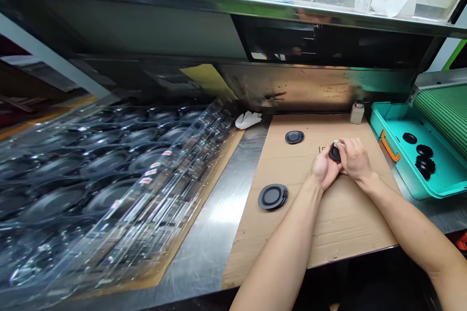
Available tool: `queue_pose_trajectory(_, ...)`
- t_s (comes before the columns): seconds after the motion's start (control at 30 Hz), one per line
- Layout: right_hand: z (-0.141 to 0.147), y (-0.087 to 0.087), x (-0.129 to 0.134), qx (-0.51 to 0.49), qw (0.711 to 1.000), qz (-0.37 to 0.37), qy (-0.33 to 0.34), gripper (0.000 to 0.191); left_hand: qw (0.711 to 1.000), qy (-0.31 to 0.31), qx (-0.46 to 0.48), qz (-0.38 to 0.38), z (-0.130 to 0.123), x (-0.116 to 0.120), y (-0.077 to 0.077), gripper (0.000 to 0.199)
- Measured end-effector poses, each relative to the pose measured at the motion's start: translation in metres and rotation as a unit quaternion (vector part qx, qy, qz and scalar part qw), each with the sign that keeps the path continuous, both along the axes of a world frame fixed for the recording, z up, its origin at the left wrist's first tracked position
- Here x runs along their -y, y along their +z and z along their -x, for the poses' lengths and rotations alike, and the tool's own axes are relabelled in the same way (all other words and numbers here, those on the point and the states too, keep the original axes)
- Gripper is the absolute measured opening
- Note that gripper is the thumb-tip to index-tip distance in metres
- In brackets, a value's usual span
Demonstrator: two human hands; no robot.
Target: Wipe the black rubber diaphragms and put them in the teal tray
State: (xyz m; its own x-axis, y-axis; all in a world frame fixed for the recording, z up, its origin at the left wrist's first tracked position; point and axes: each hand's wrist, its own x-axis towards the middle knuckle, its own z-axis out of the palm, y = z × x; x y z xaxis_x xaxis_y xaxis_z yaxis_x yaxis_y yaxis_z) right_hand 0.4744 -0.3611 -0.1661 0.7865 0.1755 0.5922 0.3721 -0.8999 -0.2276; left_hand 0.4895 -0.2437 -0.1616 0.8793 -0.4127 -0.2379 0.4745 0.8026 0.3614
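Above the right part of a cardboard sheet (350,218), my left hand (326,167) holds a small round black part (334,152). My right hand (354,158) meets it from the right, its fingers pinching a small piece of white material (336,143) against the black part. Two groups of round black discs lie on the cardboard: a smaller one (294,137) beyond my hands to the left, and a larger stack (272,197) nearer, left of my left forearm.
Clear plastic trays (109,160) of black discs fill the left side. A turquoise bin (434,189) with loose black discs stands right, beside a green mesh belt (445,112). A small bottle (357,112) and crumpled white tissue (248,120) sit at the back.
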Motion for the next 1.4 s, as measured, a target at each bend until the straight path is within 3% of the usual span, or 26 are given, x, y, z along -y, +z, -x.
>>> queue_pose_trajectory(0.17, 0.0, -0.002, 0.0, -0.026, 1.0, 0.002, 0.015, 0.034, 0.999, 0.006, 0.005, -0.032, 0.003, 0.005, 0.0, 0.039)
queue_pose_trajectory(0.3, -0.001, 0.002, 0.001, -0.014, 0.999, -0.032, -0.041, 0.032, 0.997, -0.019, 0.016, -0.067, 0.008, 0.007, 0.001, 0.038)
queue_pose_trajectory(0.43, 0.001, -0.001, -0.003, -0.021, 0.999, -0.04, -0.015, 0.029, 0.997, -0.011, 0.018, -0.074, 0.009, 0.01, -0.001, 0.041)
queue_pose_trajectory(0.53, 0.004, -0.004, -0.009, -0.033, 0.997, -0.054, -0.044, 0.028, 0.996, -0.005, 0.024, -0.081, 0.008, 0.01, -0.003, 0.04)
queue_pose_trajectory(0.7, 0.011, -0.006, -0.013, -0.04, 0.998, -0.018, 0.043, 0.032, 0.997, 0.01, 0.035, -0.069, 0.007, 0.003, -0.002, 0.041)
queue_pose_trajectory(0.83, 0.013, -0.008, -0.01, -0.035, 0.999, 0.003, 0.01, 0.034, 0.997, 0.025, 0.037, -0.057, 0.007, 0.001, 0.001, 0.041)
queue_pose_trajectory(0.93, 0.01, -0.01, -0.005, -0.027, 0.999, 0.021, 0.031, 0.033, 0.997, 0.018, 0.029, -0.063, 0.005, 0.001, 0.0, 0.041)
queue_pose_trajectory(1.2, 0.001, 0.005, 0.046, -0.129, 0.981, 0.052, -0.136, 0.03, 0.997, 0.033, -0.045, -0.058, -0.013, -0.021, -0.002, 0.042)
queue_pose_trajectory(1.3, 0.01, 0.009, 0.043, -0.142, 0.982, 0.09, -0.09, 0.034, 0.997, 0.044, -0.055, -0.031, -0.017, -0.028, -0.001, 0.043)
queue_pose_trajectory(1.4, 0.023, 0.003, 0.022, -0.179, 0.971, 0.15, 0.045, 0.044, 0.997, 0.047, -0.059, -0.014, -0.02, -0.032, -0.002, 0.04)
